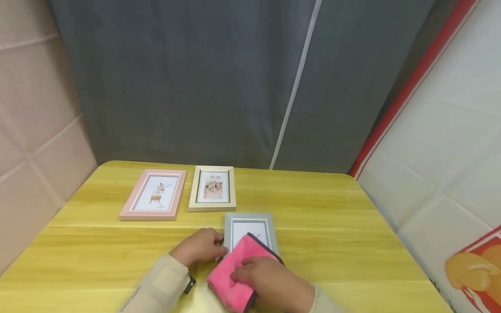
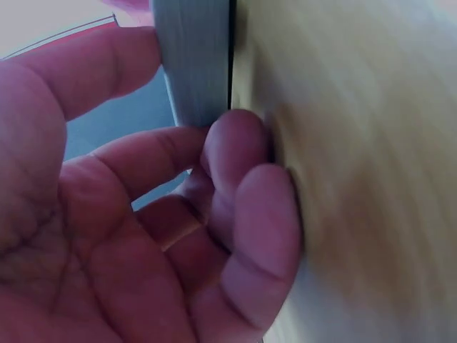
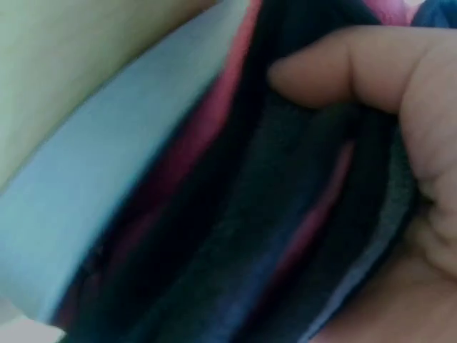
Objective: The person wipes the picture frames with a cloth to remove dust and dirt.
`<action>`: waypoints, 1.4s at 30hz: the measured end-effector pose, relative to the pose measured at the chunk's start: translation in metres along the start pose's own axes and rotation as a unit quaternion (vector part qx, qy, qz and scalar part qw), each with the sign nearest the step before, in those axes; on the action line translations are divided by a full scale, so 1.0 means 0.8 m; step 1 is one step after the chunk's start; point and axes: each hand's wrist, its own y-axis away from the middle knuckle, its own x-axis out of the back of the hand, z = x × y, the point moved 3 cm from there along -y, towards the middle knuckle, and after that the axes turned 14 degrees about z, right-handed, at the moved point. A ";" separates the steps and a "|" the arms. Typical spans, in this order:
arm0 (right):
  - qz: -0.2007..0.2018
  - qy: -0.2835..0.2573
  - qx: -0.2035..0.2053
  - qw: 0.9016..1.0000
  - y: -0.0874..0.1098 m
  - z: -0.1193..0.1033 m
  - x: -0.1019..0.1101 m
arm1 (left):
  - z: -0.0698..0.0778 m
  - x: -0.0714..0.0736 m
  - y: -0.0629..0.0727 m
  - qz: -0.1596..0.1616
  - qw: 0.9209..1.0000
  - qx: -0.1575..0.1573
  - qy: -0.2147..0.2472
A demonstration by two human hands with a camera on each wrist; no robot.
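Observation:
A light grey picture frame [image 1: 230, 226] lies face up near the front of the wooden table, its lower part hidden under a pink cloth [image 1: 225, 276] with dark edging. My left hand [image 1: 201, 248] grips the frame at its left side; in the left wrist view, the thumb and a finger touch the frame's edge [image 2: 196, 61] while other fingers curl against the tabletop. With my right hand [image 1: 272, 280] I hold the bunched cloth over the frame's lower right part. The right wrist view shows the thumb on the cloth's dark folds [image 3: 235, 207].
A pink picture frame [image 1: 129, 215] lies at the back left, with a cream-gold one [image 1: 193, 191] to its right. Both lie beyond my left hand. The wooden table [image 1: 332, 234] reaches back to a dark grey curtain [image 1: 188, 87], between pale side walls.

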 end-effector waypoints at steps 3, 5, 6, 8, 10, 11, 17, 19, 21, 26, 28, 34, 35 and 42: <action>-0.005 0.010 -0.017 1.000 0.000 0.001 -0.004 | 0.000 0.001 0.000 0.000 1.000 0.006 -0.001; 0.005 0.033 -0.027 0.999 0.001 0.006 0.000 | 0.000 0.002 0.001 0.004 1.000 0.004 -0.007; 0.007 0.044 -0.038 0.998 0.002 0.009 0.002 | 0.000 0.002 0.001 0.005 1.000 0.003 -0.009; -0.001 0.053 -0.076 0.996 0.007 0.017 0.009 | 0.000 0.002 0.000 0.006 1.000 0.001 -0.010; -0.008 0.061 -0.107 0.992 0.013 0.025 0.016 | 0.001 0.002 0.000 0.006 1.000 0.000 -0.011; -0.011 0.059 -0.117 0.991 0.015 0.028 0.019 | 0.001 0.002 -0.001 0.007 1.000 0.002 -0.012; 0.010 0.008 -0.092 0.996 0.019 0.038 0.030 | 0.003 0.005 0.001 0.017 1.000 0.010 -0.021; 0.032 -0.005 -0.060 0.998 0.017 0.037 0.033 | 0.003 0.006 0.001 0.018 1.000 0.009 -0.021; 0.056 -0.007 -0.019 0.998 0.012 0.032 0.032 | 0.003 0.006 0.001 0.018 1.000 0.009 -0.020; 0.069 -0.006 0.054 0.996 0.003 0.010 0.014 | 0.003 0.005 0.000 0.013 1.000 0.019 -0.018; 0.043 -0.008 0.045 0.998 0.005 0.006 0.006 | 0.003 0.004 0.000 0.010 1.000 0.024 -0.014; -0.007 -0.031 -0.012 0.999 0.008 0.020 0.010 | 0.004 0.004 0.001 0.007 1.000 0.013 -0.009; -0.009 -0.035 -0.028 0.999 0.009 0.025 0.013 | 0.004 0.004 0.001 0.008 1.000 0.007 -0.009; -0.020 -0.037 -0.118 0.992 0.018 0.043 0.027 | 0.006 0.004 0.002 0.010 1.000 0.001 -0.002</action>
